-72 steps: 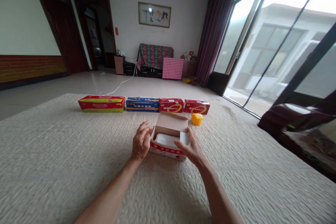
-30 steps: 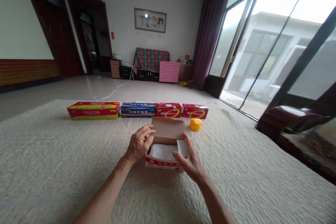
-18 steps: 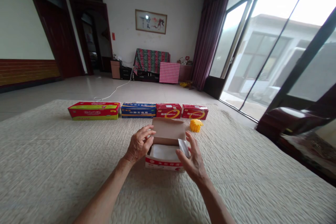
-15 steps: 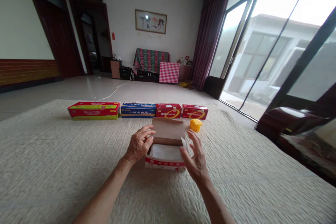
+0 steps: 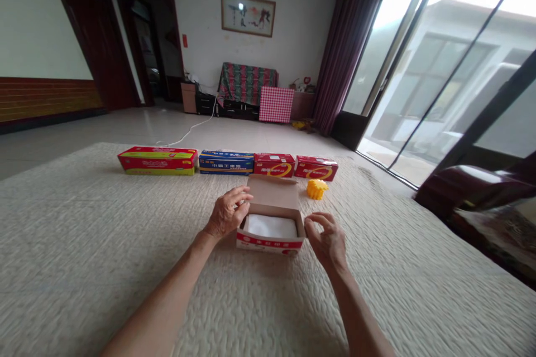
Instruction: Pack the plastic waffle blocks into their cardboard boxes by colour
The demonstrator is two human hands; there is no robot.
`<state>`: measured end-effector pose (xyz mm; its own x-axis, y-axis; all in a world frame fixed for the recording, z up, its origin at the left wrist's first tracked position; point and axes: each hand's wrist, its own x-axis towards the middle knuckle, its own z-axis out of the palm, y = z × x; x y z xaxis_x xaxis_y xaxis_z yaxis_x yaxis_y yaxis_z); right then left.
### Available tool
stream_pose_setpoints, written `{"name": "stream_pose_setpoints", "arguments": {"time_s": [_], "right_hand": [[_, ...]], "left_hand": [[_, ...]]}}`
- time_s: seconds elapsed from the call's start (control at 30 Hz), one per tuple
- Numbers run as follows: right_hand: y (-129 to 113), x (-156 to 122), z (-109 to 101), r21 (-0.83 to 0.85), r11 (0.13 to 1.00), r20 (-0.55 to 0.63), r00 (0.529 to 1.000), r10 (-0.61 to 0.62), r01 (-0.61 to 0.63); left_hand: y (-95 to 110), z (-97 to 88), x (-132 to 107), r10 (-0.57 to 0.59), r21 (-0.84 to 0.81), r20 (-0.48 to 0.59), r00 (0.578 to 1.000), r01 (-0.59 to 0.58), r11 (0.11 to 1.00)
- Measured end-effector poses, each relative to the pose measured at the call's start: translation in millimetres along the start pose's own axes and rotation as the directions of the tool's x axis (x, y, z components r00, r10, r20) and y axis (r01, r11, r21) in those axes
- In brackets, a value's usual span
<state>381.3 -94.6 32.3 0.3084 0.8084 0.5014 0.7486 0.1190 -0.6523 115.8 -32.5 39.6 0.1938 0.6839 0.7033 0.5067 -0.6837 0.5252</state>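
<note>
A small red-and-white cardboard box (image 5: 270, 244) stands in front of me, its brown lid (image 5: 273, 192) raised at the back. White wrapping or paper (image 5: 272, 226) fills much of the inside. My left hand (image 5: 228, 213) grips the box's left side, fingers bent near the lid's edge and thumb at the corner. At the right side, my right hand (image 5: 329, 237) pinches thumb and forefinger together at the rim. Whatever part of a side flap lies between those fingertips is hidden. Just behind the right hand sits a yellow ridged plastic piece (image 5: 317, 189).
Behind the open box stands a row: a red-and-green box (image 5: 158, 162), a blue box (image 5: 226, 163), and two red boxes (image 5: 274, 166) (image 5: 316, 168). All rest on a cream quilted cover (image 5: 125, 234). A white cable (image 5: 190, 129) crosses the floor beyond.
My right hand has shifted outward from over the box's right flap and its fingers have closed at the rim. The flap no longer stands up inside. My left hand stays at the left side.
</note>
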Motion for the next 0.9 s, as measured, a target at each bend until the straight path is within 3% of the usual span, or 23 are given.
{"name": "stream_pose_setpoints", "arguments": {"time_s": [0.17, 0.37, 0.6, 0.73, 0.9], "right_hand": [[-8.7, -1.3, -7.2, -0.099, 0.995, 0.175, 0.984, 0.016, 0.001], [-17.9, -5.1, -12.0, 0.047, 0.994, 0.386, 0.920, 0.073, -0.099], [-18.6, -6.7, -5.8, 0.118, 0.983, 0.291, 0.951, 0.100, -0.139], [-10.0, 18.4, 2.8, 0.111, 0.991, 0.329, 0.943, 0.039, -0.080], [-1.4, 54.9, 26.0, 0.143, 0.989, 0.285, 0.959, -0.001, -0.041]], "left_hand": [[-0.1, 0.3, 0.2, -0.016, -0.019, 0.008, 1.000, 0.017, 1.000], [-1.7, 2.3, -0.5, -0.072, -0.074, 0.016, 0.997, 0.073, 0.995], [-8.6, 12.8, -3.2, -0.226, -0.131, -0.049, 0.973, 0.218, 0.967], [-18.9, 22.9, 7.1, -0.249, -0.099, -0.092, 0.964, 0.239, 0.966], [-39.3, 32.0, 33.2, -0.220, -0.071, -0.122, 0.968, 0.212, 0.975]]}}
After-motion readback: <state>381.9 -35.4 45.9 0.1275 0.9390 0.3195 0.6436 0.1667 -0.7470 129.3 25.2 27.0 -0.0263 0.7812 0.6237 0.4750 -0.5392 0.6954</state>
